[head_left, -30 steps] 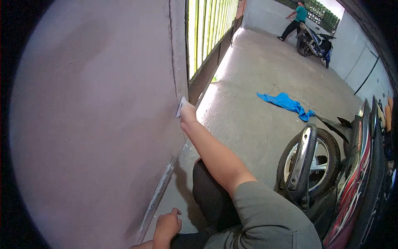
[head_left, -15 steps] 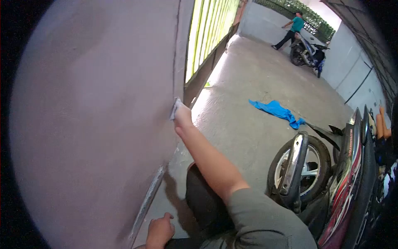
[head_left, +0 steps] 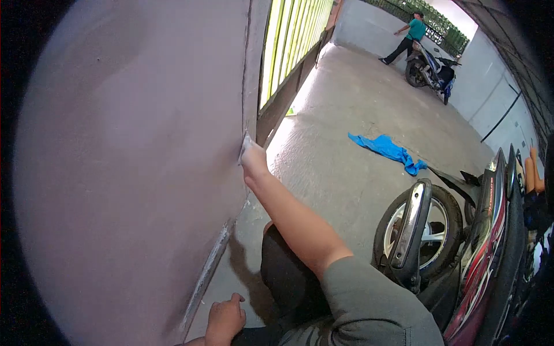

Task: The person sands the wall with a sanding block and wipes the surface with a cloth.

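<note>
My right hand (head_left: 254, 161) presses a thin pale grey sheet (head_left: 244, 149), folded or crumpled, against the wall's edge by the gate. Its fingers are closed on the sheet; whether it is paper or cloth I cannot make out. The wall (head_left: 133, 161) is a smooth, pinkish-grey painted surface filling the left side. Low in the view, my left hand (head_left: 225, 320) is held near my leg, fingers curled and one digit sticking out. It shows no object and is beside the wall's foot.
Close on my right stands a motorbike (head_left: 490, 230), its wheel and silver exhaust cover towards me. A blue cloth (head_left: 384, 148) lies on the concrete floor (head_left: 329, 190). Yellow-green gate bars (head_left: 294, 46) adjoin the wall. Farther back, a person (head_left: 414, 29) stands beside another motorbike (head_left: 430, 69).
My right hand and the sheet have shifted very slightly upright along the wall edge. The view has tilted a little; my left hand is nearly unmoved.
</note>
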`<action>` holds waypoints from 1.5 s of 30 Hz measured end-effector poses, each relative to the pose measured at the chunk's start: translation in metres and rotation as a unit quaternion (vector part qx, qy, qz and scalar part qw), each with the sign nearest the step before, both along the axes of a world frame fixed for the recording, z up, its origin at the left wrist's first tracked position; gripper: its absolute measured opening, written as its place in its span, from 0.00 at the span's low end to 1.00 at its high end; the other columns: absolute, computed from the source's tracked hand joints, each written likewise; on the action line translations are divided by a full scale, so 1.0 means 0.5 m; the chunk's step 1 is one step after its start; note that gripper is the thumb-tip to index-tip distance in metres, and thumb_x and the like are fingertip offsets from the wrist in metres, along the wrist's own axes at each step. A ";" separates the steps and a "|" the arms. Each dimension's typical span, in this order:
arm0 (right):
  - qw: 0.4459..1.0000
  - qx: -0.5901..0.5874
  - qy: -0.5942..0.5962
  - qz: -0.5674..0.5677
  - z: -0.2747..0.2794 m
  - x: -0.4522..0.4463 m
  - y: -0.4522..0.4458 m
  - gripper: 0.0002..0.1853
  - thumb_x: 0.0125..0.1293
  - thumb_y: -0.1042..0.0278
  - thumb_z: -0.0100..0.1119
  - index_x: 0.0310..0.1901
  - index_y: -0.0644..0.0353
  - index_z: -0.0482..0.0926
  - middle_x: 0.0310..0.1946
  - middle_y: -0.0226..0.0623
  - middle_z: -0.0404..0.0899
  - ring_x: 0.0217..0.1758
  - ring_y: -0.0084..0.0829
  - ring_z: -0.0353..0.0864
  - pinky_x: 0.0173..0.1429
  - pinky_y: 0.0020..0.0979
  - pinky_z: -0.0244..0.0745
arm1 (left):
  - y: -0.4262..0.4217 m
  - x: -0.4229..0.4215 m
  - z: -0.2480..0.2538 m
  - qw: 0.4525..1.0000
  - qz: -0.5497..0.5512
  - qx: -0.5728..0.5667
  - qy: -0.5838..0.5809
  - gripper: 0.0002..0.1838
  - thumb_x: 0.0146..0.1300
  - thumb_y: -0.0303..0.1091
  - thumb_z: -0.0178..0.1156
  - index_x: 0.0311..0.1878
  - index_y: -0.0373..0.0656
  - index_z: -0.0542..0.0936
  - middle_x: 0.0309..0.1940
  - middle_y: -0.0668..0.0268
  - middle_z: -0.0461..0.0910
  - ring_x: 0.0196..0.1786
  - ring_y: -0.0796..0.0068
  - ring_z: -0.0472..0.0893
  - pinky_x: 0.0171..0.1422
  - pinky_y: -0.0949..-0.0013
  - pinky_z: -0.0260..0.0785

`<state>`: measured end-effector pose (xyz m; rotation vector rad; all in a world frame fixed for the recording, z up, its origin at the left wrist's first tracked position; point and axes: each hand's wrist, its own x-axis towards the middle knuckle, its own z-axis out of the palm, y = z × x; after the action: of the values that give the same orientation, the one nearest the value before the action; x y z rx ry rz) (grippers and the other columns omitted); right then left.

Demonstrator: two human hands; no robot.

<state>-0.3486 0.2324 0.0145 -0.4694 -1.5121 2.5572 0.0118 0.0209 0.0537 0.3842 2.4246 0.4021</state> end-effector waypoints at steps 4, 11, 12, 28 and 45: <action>0.999 0.002 0.007 -0.032 -0.007 -0.004 0.020 0.31 0.75 0.47 0.47 0.59 0.72 0.75 0.54 0.47 0.80 0.58 0.35 0.76 0.63 0.34 0.68 | -0.008 0.009 -0.024 1.000 0.006 0.019 0.021 0.16 0.59 0.31 0.58 0.52 0.41 0.75 0.31 0.51 0.84 0.40 0.51 0.84 0.53 0.51 0.69; 0.993 -0.112 0.044 0.013 0.074 0.007 0.033 0.30 0.76 0.49 0.45 0.61 0.74 0.73 0.63 0.48 0.74 0.66 0.36 0.71 0.69 0.34 0.62 | -0.002 0.009 -0.015 1.000 0.011 0.015 0.012 0.16 0.59 0.31 0.57 0.51 0.41 0.75 0.31 0.50 0.84 0.40 0.50 0.84 0.52 0.50 0.70; 0.992 -0.112 0.050 0.013 0.067 0.000 0.029 0.30 0.76 0.49 0.45 0.61 0.74 0.73 0.63 0.48 0.74 0.66 0.36 0.71 0.69 0.34 0.62 | 0.002 0.003 -0.007 1.000 0.011 0.006 0.006 0.16 0.59 0.31 0.57 0.51 0.41 0.75 0.31 0.50 0.84 0.40 0.49 0.84 0.53 0.50 0.70; 0.999 -0.021 -0.019 -0.038 -0.006 -0.039 0.032 0.29 0.75 0.47 0.47 0.63 0.65 0.74 0.63 0.49 0.75 0.67 0.40 0.71 0.69 0.35 0.63 | -0.004 0.003 0.002 1.000 0.015 0.009 -0.002 0.16 0.59 0.30 0.57 0.52 0.40 0.75 0.32 0.51 0.84 0.41 0.51 0.84 0.54 0.51 0.68; 0.998 -0.004 -0.066 0.006 -0.013 -0.016 0.009 0.29 0.75 0.46 0.47 0.60 0.66 0.77 0.59 0.49 0.77 0.61 0.39 0.75 0.62 0.37 0.68 | -0.007 0.003 -0.016 1.000 0.029 -0.004 -0.008 0.17 0.60 0.32 0.57 0.52 0.42 0.76 0.32 0.51 0.84 0.42 0.50 0.84 0.56 0.51 0.69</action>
<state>-0.3566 0.2370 0.0079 -0.6438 -1.5496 2.5884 0.0133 0.0172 0.0455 0.3067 2.4245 0.4179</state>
